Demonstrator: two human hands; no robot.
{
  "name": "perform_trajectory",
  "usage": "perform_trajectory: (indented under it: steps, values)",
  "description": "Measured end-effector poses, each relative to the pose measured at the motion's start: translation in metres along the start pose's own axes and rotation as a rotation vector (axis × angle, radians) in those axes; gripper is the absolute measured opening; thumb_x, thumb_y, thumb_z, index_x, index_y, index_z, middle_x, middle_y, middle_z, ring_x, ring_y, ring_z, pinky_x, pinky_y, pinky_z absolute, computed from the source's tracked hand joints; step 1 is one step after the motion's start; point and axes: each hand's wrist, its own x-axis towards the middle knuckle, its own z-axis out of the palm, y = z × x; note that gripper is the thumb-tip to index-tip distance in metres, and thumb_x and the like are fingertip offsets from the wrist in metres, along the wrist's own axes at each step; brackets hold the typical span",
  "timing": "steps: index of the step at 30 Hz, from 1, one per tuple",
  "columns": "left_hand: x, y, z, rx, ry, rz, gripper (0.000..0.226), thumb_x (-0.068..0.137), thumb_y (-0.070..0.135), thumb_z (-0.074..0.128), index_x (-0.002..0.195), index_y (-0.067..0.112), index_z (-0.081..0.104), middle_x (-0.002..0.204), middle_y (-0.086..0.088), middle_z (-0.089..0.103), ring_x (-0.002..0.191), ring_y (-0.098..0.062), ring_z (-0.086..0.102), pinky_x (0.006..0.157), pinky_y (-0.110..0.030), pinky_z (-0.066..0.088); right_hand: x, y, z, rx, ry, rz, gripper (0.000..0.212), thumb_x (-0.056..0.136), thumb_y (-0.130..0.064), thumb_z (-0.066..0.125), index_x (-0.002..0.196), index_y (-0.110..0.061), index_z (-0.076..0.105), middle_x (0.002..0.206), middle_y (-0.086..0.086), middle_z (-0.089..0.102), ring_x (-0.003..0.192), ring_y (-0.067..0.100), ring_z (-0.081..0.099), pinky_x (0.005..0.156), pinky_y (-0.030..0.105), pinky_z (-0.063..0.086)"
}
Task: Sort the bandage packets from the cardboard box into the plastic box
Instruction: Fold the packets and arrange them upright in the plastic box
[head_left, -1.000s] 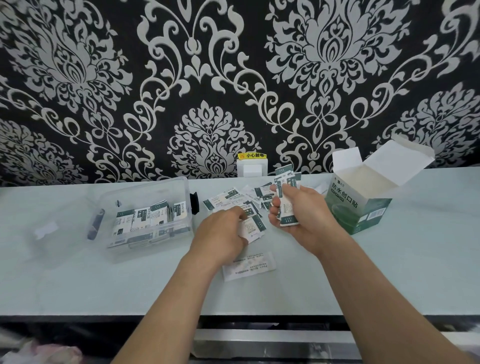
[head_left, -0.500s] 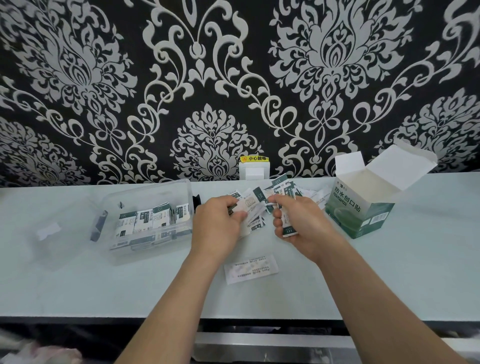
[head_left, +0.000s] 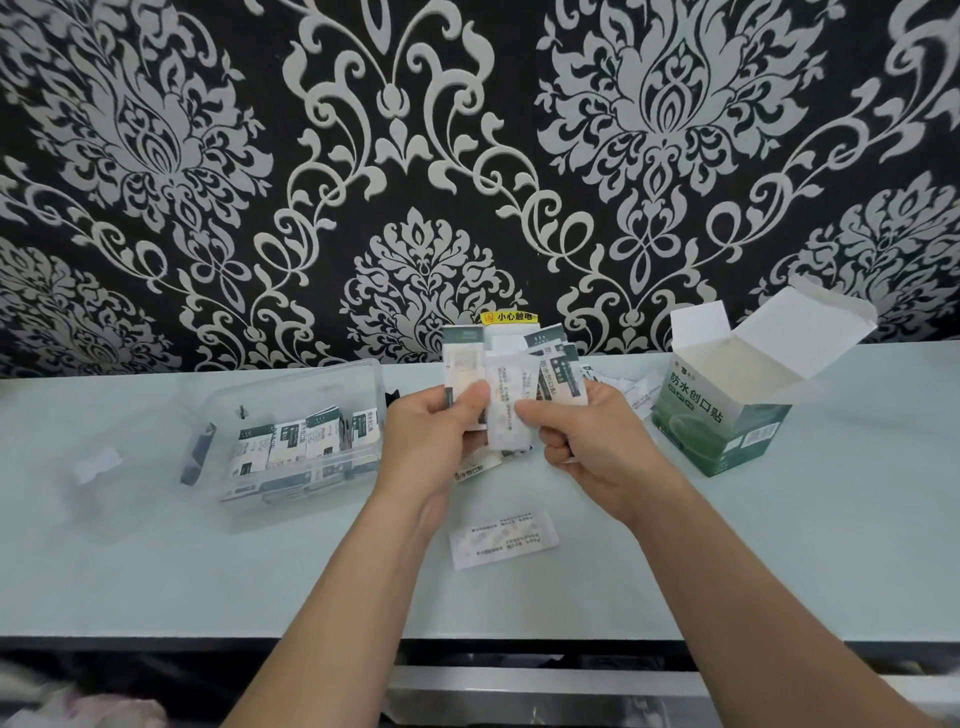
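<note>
Nearest me, one loose packet (head_left: 503, 538) lay flat on the pale surface (head_left: 779, 545), clear of both hands. Above it, my left hand (head_left: 432, 439) pinched one end of a fan of bandage packets (head_left: 511, 387), and my right hand (head_left: 592, 441) gripped the other end, both clamped on the stack, held upright. Off left sat the plastic box (head_left: 291, 441), lid off, packets lined up inside. Off right stood the cardboard box (head_left: 727, 415), flaps open. More packets were scattered behind my hands.
</note>
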Motion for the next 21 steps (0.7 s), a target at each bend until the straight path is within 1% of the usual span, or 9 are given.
perform_trajectory:
  steps: [3, 5, 8, 11, 12, 14, 16, 18, 21]
  values:
    - [0.002, 0.002, -0.003, -0.059, -0.044, -0.045, 0.022, 0.094, 0.020, 0.059, 0.081, 0.011, 0.074, 0.090, 0.000, 0.076, 0.087, -0.012, 0.066, 0.075, -0.024, 0.053, 0.001, -0.001, -0.002, -0.011, 0.024, -0.069, 0.027, 0.084, 0.008, 0.062, 0.071, -0.016, 0.062, 0.060, 0.000, 0.045, 0.049, 0.009, 0.027, 0.041, 0.018, 0.021]
    - [0.002, 0.003, -0.005, -0.064, -0.094, -0.075, 0.027, 0.095, 0.023, 0.057, 0.079, 0.012, 0.076, 0.093, 0.000, 0.075, 0.085, -0.011, 0.063, 0.073, -0.023, 0.049, -0.001, -0.003, -0.001, -0.074, 0.053, -0.130, 0.030, 0.084, 0.010, 0.058, 0.070, -0.015, 0.065, 0.057, -0.002, 0.051, 0.049, 0.009, 0.032, 0.042, 0.018, 0.026]
    - [-0.001, 0.007, -0.006, -0.167, -0.189, -0.170, 0.028, 0.096, 0.021, 0.054, 0.094, 0.000, 0.073, 0.100, -0.010, 0.074, 0.074, -0.011, 0.060, 0.065, -0.021, 0.051, -0.003, -0.006, -0.002, -0.227, 0.096, -0.270, 0.029, 0.083, 0.011, 0.056, 0.070, -0.012, 0.066, 0.056, -0.002, 0.060, 0.048, 0.006, 0.046, 0.046, 0.018, 0.037]
    - [-0.003, 0.011, -0.007, -0.258, -0.256, -0.180, 0.020, 0.094, 0.008, 0.053, 0.104, 0.001, 0.070, 0.097, -0.013, 0.073, 0.060, -0.010, 0.059, 0.053, -0.018, 0.052, -0.002, -0.007, -0.002, -0.402, 0.121, -0.425, 0.034, 0.079, 0.012, 0.057, 0.066, -0.018, 0.069, 0.070, 0.010, 0.066, 0.061, 0.012, 0.055, 0.054, 0.030, 0.045]
    - [-0.003, 0.011, -0.008, -0.276, -0.270, -0.176, 0.019, 0.092, 0.005, 0.055, 0.106, 0.003, 0.068, 0.090, -0.011, 0.072, 0.056, -0.009, 0.055, 0.051, -0.017, 0.051, -0.003, -0.007, -0.002, -0.461, 0.126, -0.468, 0.038, 0.078, 0.012, 0.057, 0.065, -0.021, 0.068, 0.071, 0.005, 0.064, 0.060, 0.007, 0.053, 0.053, 0.027, 0.041]
    - [-0.002, 0.011, -0.010, -0.299, -0.308, -0.198, 0.024, 0.084, 0.003, 0.062, 0.107, 0.005, 0.065, 0.074, -0.006, 0.068, 0.051, -0.008, 0.047, 0.046, -0.016, 0.049, -0.005, -0.010, 0.000, -0.549, 0.127, -0.539, 0.042, 0.076, 0.014, 0.057, 0.064, -0.025, 0.067, 0.070, -0.006, 0.060, 0.057, -0.001, 0.049, 0.054, 0.013, 0.034]
    - [-0.001, 0.010, -0.013, -0.288, -0.356, -0.238, 0.026, 0.073, 0.007, 0.068, 0.099, 0.005, 0.064, 0.067, -0.003, 0.062, 0.046, -0.005, 0.041, 0.041, -0.014, 0.047, -0.006, -0.013, 0.001, -0.584, 0.122, -0.603, 0.045, 0.075, 0.015, 0.058, 0.064, -0.028, 0.066, 0.073, -0.007, 0.060, 0.063, 0.000, 0.052, 0.058, 0.010, 0.035]
    - [-0.003, 0.009, -0.014, -0.243, -0.429, -0.270, 0.015, 0.069, 0.012, 0.070, 0.083, 0.007, 0.066, 0.063, 0.000, 0.055, 0.042, -0.002, 0.038, 0.038, -0.012, 0.044, -0.007, -0.016, 0.004, -0.602, 0.109, -0.674, 0.043, 0.073, 0.014, 0.059, 0.066, -0.028, 0.066, 0.075, -0.008, 0.061, 0.069, 0.001, 0.054, 0.063, 0.010, 0.037]
    - [-0.007, 0.006, -0.012, -0.118, -0.468, -0.255, 0.008, 0.070, 0.023, 0.070, 0.068, 0.016, 0.066, 0.059, 0.006, 0.048, 0.044, -0.003, 0.034, 0.037, -0.012, 0.034, -0.007, -0.017, 0.010, -0.667, 0.077, -0.707, 0.034, 0.075, 0.008, 0.059, 0.071, -0.025, 0.068, 0.072, -0.005, 0.061, 0.065, 0.002, 0.054, 0.061, 0.011, 0.038]
